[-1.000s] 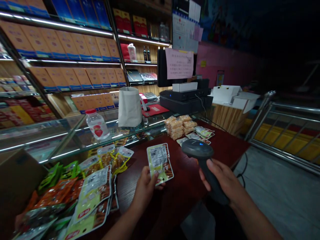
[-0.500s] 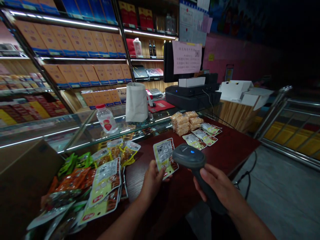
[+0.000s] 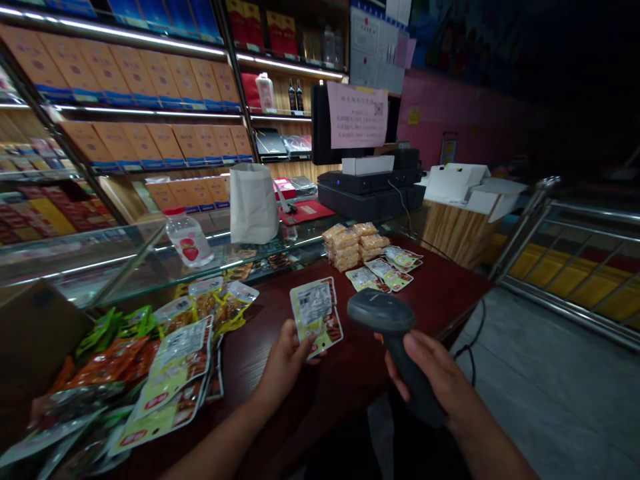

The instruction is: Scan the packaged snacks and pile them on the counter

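Observation:
My left hand (image 3: 287,357) pinches a green-and-white snack packet (image 3: 316,313) by its lower edge, printed side toward me, above the dark red counter. In my right hand (image 3: 440,370) is a grey barcode scanner (image 3: 383,312), gripped by its handle with the head pointing left toward the packet. The two stand a little apart. Left of my hands lies a heap of snack packets: matching green ones (image 3: 173,373), orange ones (image 3: 113,367) and bright green ones (image 3: 120,327). Past the scanner, several similar packets (image 3: 385,272) lie flat beside a stack of wrapped tan snacks (image 3: 350,245).
A cardboard box (image 3: 37,333) borders the heap on the left. On the glass case (image 3: 145,273) stand a red-capped bottle (image 3: 187,240) and a white paper bag (image 3: 254,203). Behind are a monitor (image 3: 320,127) and a cash drawer (image 3: 370,200). A metal railing (image 3: 575,207) stands at right.
The view has swung slightly right, so the surroundings sit further left. The packet has moved a little away from the scanner head. The blue light on the scanner no longer shows.

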